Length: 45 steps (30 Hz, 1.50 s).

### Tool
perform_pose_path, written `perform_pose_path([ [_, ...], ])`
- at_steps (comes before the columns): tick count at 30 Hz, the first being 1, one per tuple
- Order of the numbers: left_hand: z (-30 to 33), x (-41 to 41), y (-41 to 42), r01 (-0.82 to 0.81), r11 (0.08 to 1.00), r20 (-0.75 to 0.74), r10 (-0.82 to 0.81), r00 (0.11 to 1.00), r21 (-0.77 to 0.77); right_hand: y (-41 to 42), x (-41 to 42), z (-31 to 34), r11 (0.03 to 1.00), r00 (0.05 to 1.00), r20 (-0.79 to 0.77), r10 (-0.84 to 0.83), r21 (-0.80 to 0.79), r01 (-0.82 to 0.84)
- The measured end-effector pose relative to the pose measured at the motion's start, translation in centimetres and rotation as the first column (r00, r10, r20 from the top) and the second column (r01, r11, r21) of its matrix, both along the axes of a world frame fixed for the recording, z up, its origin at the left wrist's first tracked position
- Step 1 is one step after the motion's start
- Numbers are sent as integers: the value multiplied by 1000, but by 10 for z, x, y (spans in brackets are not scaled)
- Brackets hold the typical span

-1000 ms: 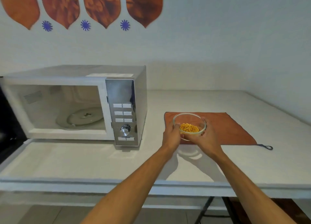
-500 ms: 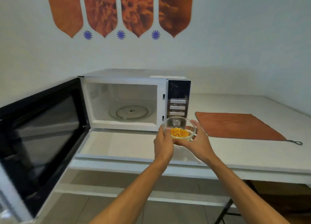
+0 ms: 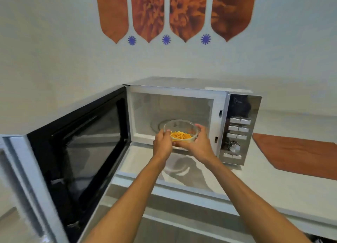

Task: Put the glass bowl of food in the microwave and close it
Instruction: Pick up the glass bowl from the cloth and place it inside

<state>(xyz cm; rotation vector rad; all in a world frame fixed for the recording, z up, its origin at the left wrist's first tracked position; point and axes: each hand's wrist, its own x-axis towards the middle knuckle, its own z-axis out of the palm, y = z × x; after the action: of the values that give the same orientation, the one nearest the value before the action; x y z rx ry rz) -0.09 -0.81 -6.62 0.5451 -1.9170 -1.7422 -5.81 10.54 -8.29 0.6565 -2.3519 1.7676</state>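
Note:
A clear glass bowl [image 3: 180, 128] with orange-yellow food in it hangs in the air right at the mouth of the microwave [image 3: 182, 95]. My left hand [image 3: 162, 145] grips its left side and my right hand [image 3: 197, 143] grips its right side and underside. The microwave's cavity is lit and bare except for a glass turntable [image 3: 156, 124], partly hidden behind the bowl. Its black-windowed door [image 3: 80, 148] is swung wide to the left, out over the counter's front edge.
The silver control panel [image 3: 238, 129] with buttons and a dial is just right of the bowl. An orange cloth [image 3: 295, 153] lies on the white counter [image 3: 273, 184] to the right. The wall stands close behind and to the left.
Both hands have carried the bowl from over the orange cloth leftward, past the control panel, to the open cavity. The view has swung left with them.

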Motion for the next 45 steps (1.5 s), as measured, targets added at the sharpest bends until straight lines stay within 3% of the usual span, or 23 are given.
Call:
perform_pose_path([
  [13,14,-121,-57,-110,990,87,102,991,87,-62,-118,1,993,996,85,-2,-121,13],
  [18,8,-154,-64,-95,989,165,76,983,111,-70,-149,-6,999,964,267,-1,-44,14],
  [24,11,-182,-73,-61,998,208,55,977,22,-81,-167,1,989,981,130,-146,28,144],
  [45,-13,-210,-104,-26,998,123,19,992,52,-97,-187,-5,983,988,95,-121,148,106],
])
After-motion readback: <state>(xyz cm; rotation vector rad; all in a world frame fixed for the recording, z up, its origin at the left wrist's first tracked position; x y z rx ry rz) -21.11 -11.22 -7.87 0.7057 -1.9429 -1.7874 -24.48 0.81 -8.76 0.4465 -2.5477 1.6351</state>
